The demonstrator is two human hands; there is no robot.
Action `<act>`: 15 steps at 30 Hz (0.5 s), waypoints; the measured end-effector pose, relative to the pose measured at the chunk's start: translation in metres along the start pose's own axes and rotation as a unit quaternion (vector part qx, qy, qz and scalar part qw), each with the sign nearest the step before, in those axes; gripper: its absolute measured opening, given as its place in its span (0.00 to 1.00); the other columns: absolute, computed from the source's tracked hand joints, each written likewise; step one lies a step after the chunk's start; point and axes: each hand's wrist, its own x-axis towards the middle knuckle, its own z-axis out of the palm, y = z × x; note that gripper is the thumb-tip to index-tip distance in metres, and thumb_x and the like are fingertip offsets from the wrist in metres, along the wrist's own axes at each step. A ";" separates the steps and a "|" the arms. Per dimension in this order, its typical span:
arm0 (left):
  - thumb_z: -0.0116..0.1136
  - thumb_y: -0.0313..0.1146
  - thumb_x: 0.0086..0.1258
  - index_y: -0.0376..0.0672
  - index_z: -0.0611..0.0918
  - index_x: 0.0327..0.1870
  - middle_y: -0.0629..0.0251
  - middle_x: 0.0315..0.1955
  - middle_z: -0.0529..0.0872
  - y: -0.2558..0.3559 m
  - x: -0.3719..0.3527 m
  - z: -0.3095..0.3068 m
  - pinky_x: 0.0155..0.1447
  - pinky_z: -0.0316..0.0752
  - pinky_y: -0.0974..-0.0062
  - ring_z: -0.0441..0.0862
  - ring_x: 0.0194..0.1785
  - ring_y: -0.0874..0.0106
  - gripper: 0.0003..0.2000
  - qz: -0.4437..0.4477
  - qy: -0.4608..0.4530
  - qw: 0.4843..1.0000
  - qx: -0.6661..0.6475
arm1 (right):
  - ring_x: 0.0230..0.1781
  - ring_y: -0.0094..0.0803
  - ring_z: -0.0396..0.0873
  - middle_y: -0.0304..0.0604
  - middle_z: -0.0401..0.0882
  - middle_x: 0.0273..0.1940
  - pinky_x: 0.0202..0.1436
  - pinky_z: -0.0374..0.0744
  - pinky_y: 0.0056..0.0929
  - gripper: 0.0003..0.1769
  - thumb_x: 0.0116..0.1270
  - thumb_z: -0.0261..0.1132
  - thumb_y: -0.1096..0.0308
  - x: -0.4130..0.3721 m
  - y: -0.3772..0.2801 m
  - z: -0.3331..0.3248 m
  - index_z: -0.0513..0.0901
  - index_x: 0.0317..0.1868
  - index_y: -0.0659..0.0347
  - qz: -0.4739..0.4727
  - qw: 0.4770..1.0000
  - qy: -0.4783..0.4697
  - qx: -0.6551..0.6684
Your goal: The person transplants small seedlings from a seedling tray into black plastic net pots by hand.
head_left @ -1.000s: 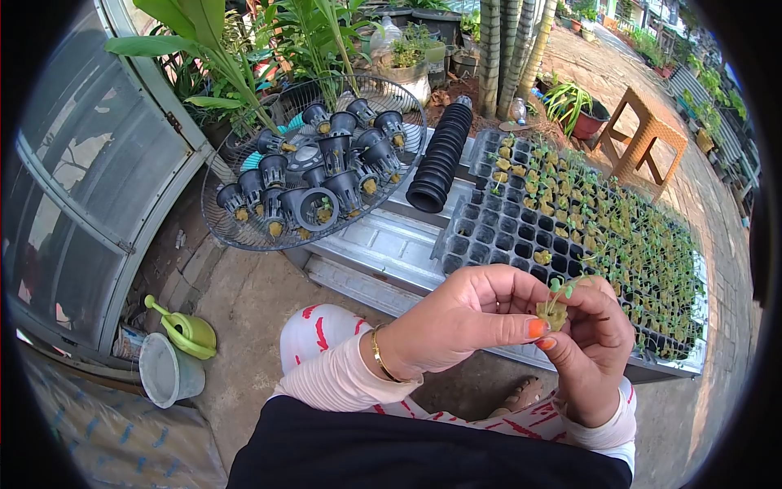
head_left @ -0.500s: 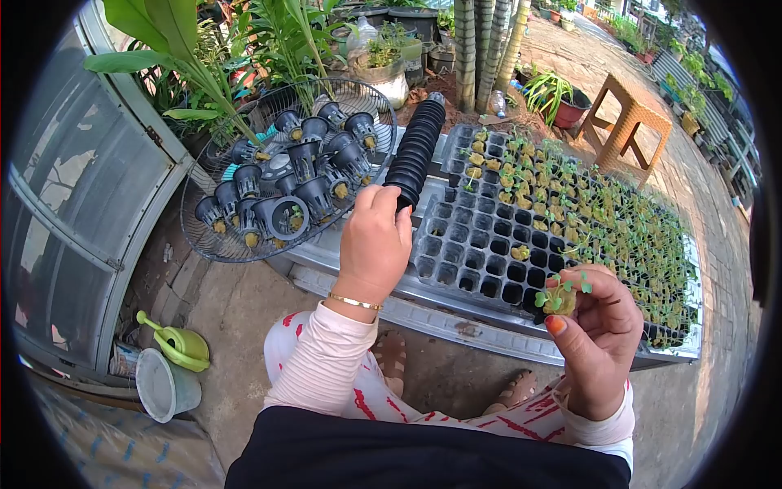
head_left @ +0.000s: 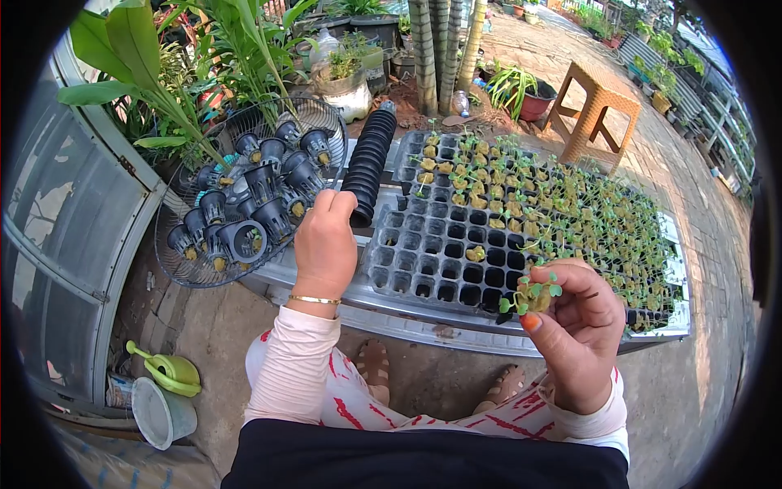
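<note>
Over seed tray's (head_left: 423, 244) near edge, right hand (head_left: 578, 326) pinching seedling plug (head_left: 533, 295), left hand (head_left: 326, 244) touching net-pot stack (head_left: 368, 167), grip unclear.

Black seedling tray (head_left: 423, 253); green seedling (head_left: 533, 295); orange-painted thumbnail (head_left: 531, 321); black net-pot stack (head_left: 368, 165).

Head camera looks down, close over the seedling tray (head_left: 432, 244)

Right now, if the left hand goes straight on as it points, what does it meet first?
The near end of the black cup stack; the left hand seems nearly touching it, depth unclear.
</note>
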 end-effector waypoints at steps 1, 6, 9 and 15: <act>0.55 0.16 0.58 0.41 0.79 0.37 0.58 0.36 0.80 0.000 0.000 -0.001 0.41 0.76 0.63 0.81 0.39 0.54 0.09 0.000 -0.001 1.000 0.001 | 0.46 0.24 0.77 0.45 0.71 0.49 0.46 0.77 0.17 0.19 0.59 0.63 0.87 0.000 0.000 -0.001 0.75 0.53 0.73 -0.001 1.000 0.005 -0.002; 0.52 0.14 0.57 0.41 0.79 0.39 0.57 0.35 0.79 0.006 -0.002 -0.008 0.40 0.75 0.63 0.81 0.37 0.55 0.12 0.000 -0.016 1.000 0.019 | 0.46 0.24 0.77 0.44 0.71 0.48 0.46 0.77 0.16 0.19 0.60 0.63 0.86 0.000 -0.002 -0.005 0.75 0.53 0.73 -0.013 1.000 -0.021 0.000; 0.50 0.14 0.58 0.41 0.79 0.40 0.57 0.34 0.78 0.010 -0.006 -0.018 0.39 0.75 0.63 0.81 0.36 0.55 0.13 -0.027 -0.047 0.998 0.031 | 0.46 0.23 0.77 0.44 0.72 0.47 0.45 0.76 0.16 0.18 0.60 0.63 0.86 -0.002 -0.004 -0.002 0.75 0.52 0.74 0.004 1.000 -0.004 0.017; 0.53 0.18 0.58 0.44 0.80 0.40 0.58 0.36 0.79 0.018 -0.006 -0.043 0.41 0.75 0.60 0.80 0.37 0.54 0.12 -0.031 -0.114 0.992 0.048 | 0.46 0.23 0.77 0.44 0.74 0.46 0.48 0.75 0.18 0.18 0.60 0.62 0.86 0.000 -0.004 -0.003 0.75 0.53 0.74 0.064 0.994 0.005 0.085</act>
